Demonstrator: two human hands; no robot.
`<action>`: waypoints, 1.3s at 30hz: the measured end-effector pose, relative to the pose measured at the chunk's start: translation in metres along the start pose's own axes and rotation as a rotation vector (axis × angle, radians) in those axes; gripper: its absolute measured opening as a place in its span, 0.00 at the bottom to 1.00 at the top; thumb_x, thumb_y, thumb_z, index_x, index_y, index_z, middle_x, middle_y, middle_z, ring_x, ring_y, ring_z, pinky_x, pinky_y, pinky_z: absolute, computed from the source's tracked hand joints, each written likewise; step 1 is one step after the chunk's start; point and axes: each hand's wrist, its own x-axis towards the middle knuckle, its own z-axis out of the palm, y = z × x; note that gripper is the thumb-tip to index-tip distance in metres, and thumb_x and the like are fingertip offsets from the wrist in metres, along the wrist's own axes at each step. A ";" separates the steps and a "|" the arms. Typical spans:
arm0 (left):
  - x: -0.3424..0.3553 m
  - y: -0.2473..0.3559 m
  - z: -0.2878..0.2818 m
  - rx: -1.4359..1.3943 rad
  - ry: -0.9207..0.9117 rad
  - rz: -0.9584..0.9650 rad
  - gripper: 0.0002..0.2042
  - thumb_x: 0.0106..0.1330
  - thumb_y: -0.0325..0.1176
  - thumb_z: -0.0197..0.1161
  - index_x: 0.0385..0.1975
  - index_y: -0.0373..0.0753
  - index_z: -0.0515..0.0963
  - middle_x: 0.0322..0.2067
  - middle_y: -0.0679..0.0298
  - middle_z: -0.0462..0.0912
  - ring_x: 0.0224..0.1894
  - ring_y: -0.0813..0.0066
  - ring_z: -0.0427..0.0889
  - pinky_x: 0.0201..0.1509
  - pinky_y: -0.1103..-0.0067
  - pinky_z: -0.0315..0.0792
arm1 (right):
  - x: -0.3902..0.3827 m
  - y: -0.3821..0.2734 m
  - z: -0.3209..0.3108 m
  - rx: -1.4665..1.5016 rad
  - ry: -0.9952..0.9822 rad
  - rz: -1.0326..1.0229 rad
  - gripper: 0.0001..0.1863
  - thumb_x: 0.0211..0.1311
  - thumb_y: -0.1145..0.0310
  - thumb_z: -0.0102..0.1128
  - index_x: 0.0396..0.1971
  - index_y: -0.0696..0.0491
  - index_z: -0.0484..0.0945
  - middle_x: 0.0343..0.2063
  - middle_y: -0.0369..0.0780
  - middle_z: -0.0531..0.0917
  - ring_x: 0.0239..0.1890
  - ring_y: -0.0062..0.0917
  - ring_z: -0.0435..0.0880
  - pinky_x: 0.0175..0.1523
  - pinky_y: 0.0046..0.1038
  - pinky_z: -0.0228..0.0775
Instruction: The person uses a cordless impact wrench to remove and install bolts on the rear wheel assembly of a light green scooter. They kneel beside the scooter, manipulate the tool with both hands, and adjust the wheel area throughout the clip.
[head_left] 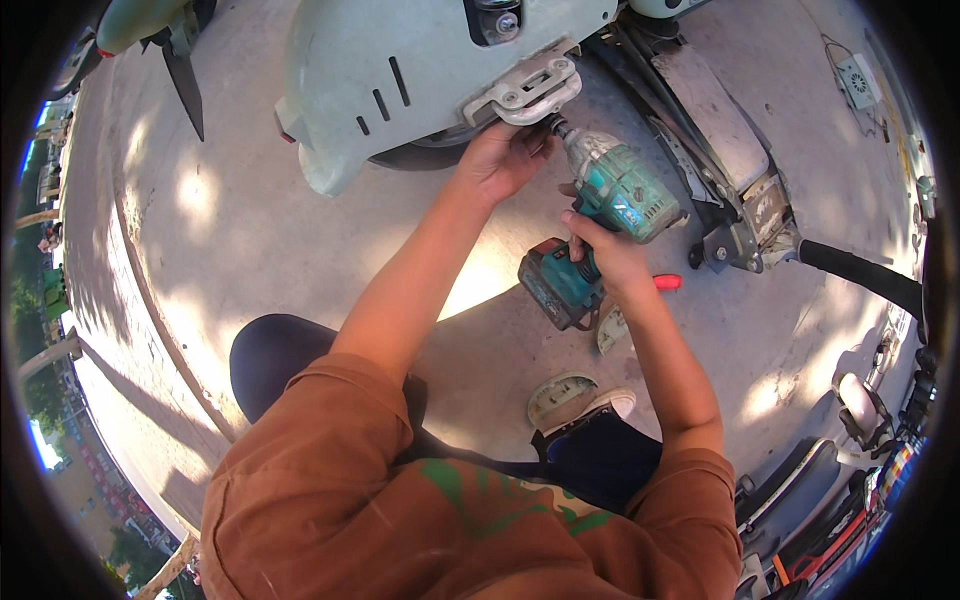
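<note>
My right hand (610, 250) is wrapped around the grip of a teal cordless impact wrench (630, 190), a battery at the base of its handle. The wrench's dark socket (558, 125) points up and left at the underside of a worn metal bracket (530, 92). That bracket sits on the lower edge of a pale green scooter body panel (400, 60). Beside the socket, my left hand (503, 163) reaches up beneath the bracket with its fingers curled. Its fingertips are partly hidden there, and what they pinch cannot be made out.
Right of the bracket lies a metal frame (715, 130) with a black-gripped bar (860, 275). A red-handled item (667, 282) is on the concrete floor (250, 230) past my right wrist. Scooter parts (810, 500) crowd the lower right, and a small grey fan-vented box (858, 82) lies at the far right.
</note>
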 end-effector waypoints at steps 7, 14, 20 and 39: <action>0.004 -0.002 -0.005 -0.058 -0.041 -0.028 0.20 0.56 0.30 0.69 0.50 0.41 0.74 0.45 0.62 0.81 0.50 0.69 0.76 0.53 0.71 0.70 | 0.012 -0.004 -0.047 -0.693 0.039 -0.712 0.14 0.45 0.75 0.68 0.35 0.56 0.80 0.27 0.39 0.82 0.28 0.23 0.80 0.35 0.25 0.72; -0.004 -0.009 0.005 -0.058 -0.078 -0.019 0.19 0.60 0.30 0.66 0.51 0.39 0.73 0.47 0.60 0.79 0.53 0.68 0.76 0.52 0.71 0.71 | 0.019 0.007 -0.067 -0.816 0.021 -0.723 0.12 0.49 0.72 0.67 0.35 0.56 0.80 0.26 0.38 0.82 0.27 0.22 0.80 0.36 0.24 0.72; -0.017 -0.015 0.018 -0.005 -0.094 -0.013 0.15 0.64 0.29 0.62 0.50 0.41 0.73 0.47 0.60 0.78 0.51 0.69 0.77 0.47 0.76 0.73 | -0.008 0.000 -0.048 -0.793 0.085 -0.576 0.09 0.55 0.67 0.67 0.35 0.54 0.81 0.27 0.37 0.83 0.28 0.25 0.81 0.35 0.28 0.72; -0.034 -0.028 0.053 0.520 0.300 0.015 0.11 0.60 0.40 0.62 0.22 0.46 0.68 0.15 0.74 0.66 0.12 0.87 0.55 0.16 0.84 0.46 | -0.040 0.014 -0.050 -0.537 0.049 -0.520 0.13 0.47 0.74 0.66 0.36 0.56 0.79 0.28 0.37 0.83 0.27 0.27 0.81 0.37 0.24 0.72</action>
